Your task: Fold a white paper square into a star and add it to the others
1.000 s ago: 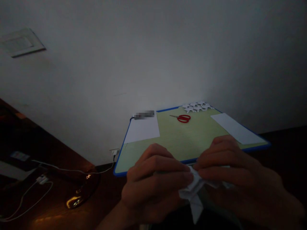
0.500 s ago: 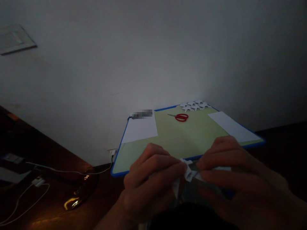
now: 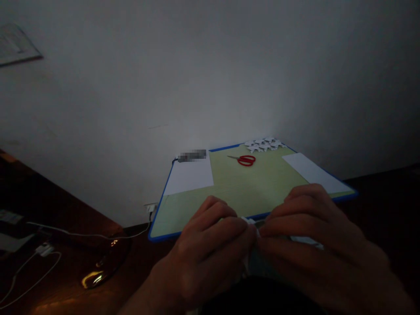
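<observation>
Between my hands, in front of the table's near edge, is a small piece of folded white paper (image 3: 248,220), mostly covered by fingers. My left hand (image 3: 213,247) pinches it from the left, thumb and fingers pressed together. From the right, my right hand (image 3: 308,236) closes on the same paper, its fingertips touching or nearly touching the left ones. A white paper part (image 3: 306,240) shows below the right fingers; whether it joins the folded piece I cannot tell.
Red-handled scissors (image 3: 245,160) lie on the blue-edged table (image 3: 243,188). Several folded white paper pieces (image 3: 264,145) sit at its far right corner. White sheets lie left (image 3: 190,175) and right (image 3: 311,172). A blurred dark object (image 3: 192,155) tops the left sheet. A white cable (image 3: 95,236) runs to a wall socket.
My right fingertips have moved left to meet the left ones, covering more of the folded paper. The view has shifted slightly.
</observation>
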`<state>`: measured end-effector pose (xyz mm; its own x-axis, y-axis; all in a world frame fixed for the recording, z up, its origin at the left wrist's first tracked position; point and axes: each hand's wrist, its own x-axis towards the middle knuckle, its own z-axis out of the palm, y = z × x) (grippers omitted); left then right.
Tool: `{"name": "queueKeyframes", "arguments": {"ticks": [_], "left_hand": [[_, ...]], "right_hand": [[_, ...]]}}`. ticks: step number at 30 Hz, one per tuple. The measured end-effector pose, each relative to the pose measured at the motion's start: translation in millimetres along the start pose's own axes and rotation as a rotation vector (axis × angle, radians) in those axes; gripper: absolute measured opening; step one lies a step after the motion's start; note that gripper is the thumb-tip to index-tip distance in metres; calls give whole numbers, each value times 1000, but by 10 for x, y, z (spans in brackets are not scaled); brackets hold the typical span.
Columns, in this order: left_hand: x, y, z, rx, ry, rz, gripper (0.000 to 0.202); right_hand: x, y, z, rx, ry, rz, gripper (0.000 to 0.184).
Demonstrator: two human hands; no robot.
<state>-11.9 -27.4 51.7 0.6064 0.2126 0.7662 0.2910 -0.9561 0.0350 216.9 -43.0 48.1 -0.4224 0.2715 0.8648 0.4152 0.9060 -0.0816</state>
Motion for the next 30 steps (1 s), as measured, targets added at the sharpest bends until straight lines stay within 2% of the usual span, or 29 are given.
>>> {"name": "queueKeyframes", "arguments": {"ticks": [3, 7, 15, 20, 26, 30], "left_hand": [[4, -13, 14, 3, -28, -5, 14], [20, -8, 8, -45, -54, -37, 12], [-22, -65, 25, -70, -39, -28, 15], [-43, -77, 15, -105, -31, -26, 17], [-30, -104, -23, -143, -91, -34, 17], [-11, -109, -16, -182, -87, -28, 14]], "right_hand": [[-38, 30, 14, -12, -57, -21, 24], [-95, 71, 44, -50, -102, -47, 15], [-56, 44, 82, 73, 14, 36, 15], [-41, 30, 99, 124, 22, 83, 15], [-65, 38, 127, 188, 20, 116, 14], [-50, 28, 137, 170, 0, 152, 15]]}}
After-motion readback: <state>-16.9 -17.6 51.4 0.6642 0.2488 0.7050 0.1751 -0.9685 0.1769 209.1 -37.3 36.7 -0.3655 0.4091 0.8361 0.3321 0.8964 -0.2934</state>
